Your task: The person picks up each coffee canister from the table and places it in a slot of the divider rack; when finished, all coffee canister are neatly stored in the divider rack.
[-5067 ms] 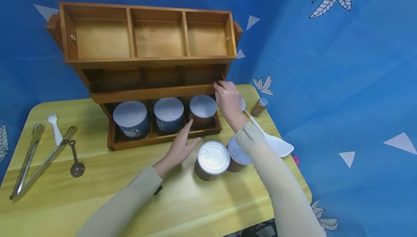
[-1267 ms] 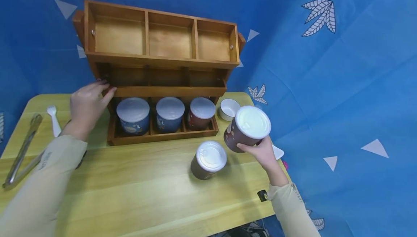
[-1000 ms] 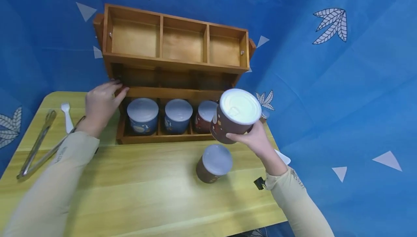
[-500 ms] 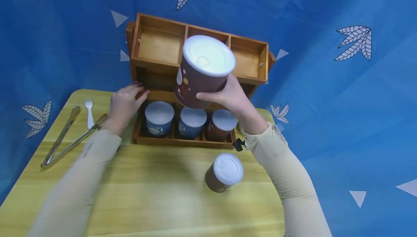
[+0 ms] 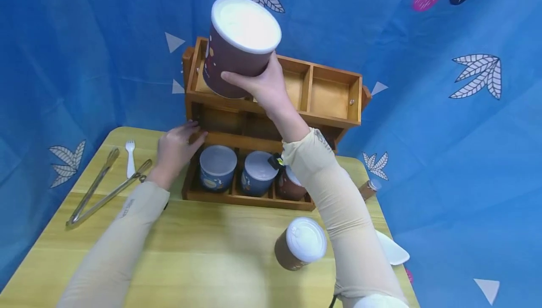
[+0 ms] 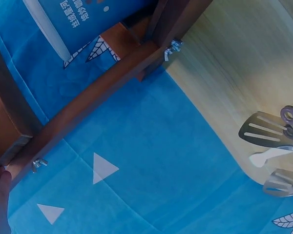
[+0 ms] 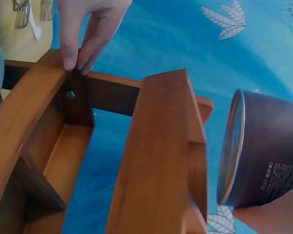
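My right hand (image 5: 271,89) grips a dark brown canister (image 5: 230,61) with a white lid. It is tilted and raised, overlapping the left part of the rack's top tier in the head view; in the right wrist view the canister (image 7: 268,146) is beside that tier. With thumb and fingers, my left hand (image 5: 173,153) pinches the left end of the middle tier of the wooden rack (image 5: 326,119). The right wrist view has those fingertips (image 7: 69,63) on the wood. Two blue canisters and a brown one (image 5: 290,188) fill the bottom tier.
Another brown canister (image 5: 292,247) stands on the table in front of the rack. Metal tongs (image 5: 95,190) and a white fork (image 5: 130,160) lie at left. A small jar (image 5: 370,189) and a white utensil (image 5: 391,249) are at right. Blue patterned cloth (image 5: 423,134) hangs behind.
My right hand has lifted the brown canister from the right side of the table, up and left to the rack's top. The left hand moved to the rack's left end and stays there.
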Available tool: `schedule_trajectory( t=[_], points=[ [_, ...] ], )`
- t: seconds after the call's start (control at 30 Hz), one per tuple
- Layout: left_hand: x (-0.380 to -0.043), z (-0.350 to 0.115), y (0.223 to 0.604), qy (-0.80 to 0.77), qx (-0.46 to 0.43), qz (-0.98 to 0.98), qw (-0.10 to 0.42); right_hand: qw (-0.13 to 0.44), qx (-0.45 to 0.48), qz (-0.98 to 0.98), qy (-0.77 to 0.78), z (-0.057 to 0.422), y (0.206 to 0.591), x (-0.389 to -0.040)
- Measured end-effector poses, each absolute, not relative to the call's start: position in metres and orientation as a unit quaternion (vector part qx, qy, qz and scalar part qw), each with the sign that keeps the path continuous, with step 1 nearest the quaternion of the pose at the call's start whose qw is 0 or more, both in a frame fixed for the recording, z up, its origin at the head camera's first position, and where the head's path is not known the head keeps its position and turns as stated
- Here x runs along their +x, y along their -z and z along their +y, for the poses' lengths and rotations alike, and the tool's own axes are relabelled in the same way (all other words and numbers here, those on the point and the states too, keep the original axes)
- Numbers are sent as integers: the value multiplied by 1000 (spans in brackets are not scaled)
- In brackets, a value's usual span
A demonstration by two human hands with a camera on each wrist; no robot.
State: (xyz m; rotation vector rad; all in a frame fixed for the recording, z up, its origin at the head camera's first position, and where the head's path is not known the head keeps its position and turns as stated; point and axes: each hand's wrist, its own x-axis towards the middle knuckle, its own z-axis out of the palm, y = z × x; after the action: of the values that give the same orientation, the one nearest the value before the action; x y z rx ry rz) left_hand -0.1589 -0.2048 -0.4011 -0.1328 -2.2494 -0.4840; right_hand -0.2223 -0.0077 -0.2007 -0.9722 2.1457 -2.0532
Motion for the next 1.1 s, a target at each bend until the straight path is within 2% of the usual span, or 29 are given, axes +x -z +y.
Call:
schedule_trajectory(
  t=[0.2, 0.37, 0.53, 0.83, 1.1],
  points=[
    [-162, -203, 404, 176, -57, -883, 431, -26, -296, 700, 650, -31, 214, -241],
    [-165, -201, 405, 169, -59, -880, 441, -60, -305, 716, 625, -36, 218, -235],
    [-165, -203, 406, 158, -64, -877, 449, -66, -320, 722, 610, -39, 221, -229],
    [-166, -203, 408, 159, -62, -876, 451, -91, -317, 764, 554, -50, 246, -253],
    [-166, -203, 408, 163, -60, -873, 455, -100, -314, 753, 570, -59, 250, -251]
  ],
)
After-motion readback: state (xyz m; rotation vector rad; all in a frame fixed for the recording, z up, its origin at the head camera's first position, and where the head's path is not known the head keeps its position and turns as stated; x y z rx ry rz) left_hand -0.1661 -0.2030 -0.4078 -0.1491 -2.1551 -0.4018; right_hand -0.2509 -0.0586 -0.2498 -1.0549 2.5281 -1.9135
